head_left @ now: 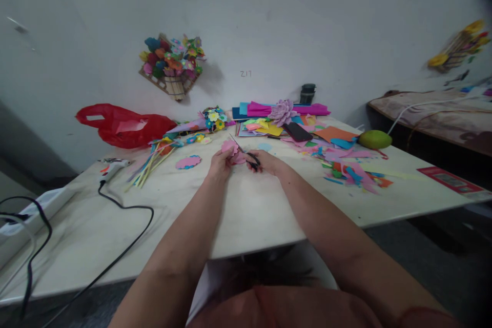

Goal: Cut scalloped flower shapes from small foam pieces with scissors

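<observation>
My left hand (220, 163) pinches a small pink foam flower shape (230, 149) above the pale table (246, 215). My right hand (265, 160) is closed round the black handles of a pair of scissors (248, 156). The thin blades point up and left into the pink piece. Both forearms reach forward from the bottom of the view. A pink and blue scalloped cut-out (188, 162) lies flat just left of my left hand.
A glue gun (113, 166) with a black cord (126, 207) lies at the left, near a red plastic bag (123, 125). Foam flowers on sticks (184, 136), stacked coloured sheets (280, 110), scraps (349, 166), a green fruit (374, 139) and a black phone (298, 131) crowd the far side.
</observation>
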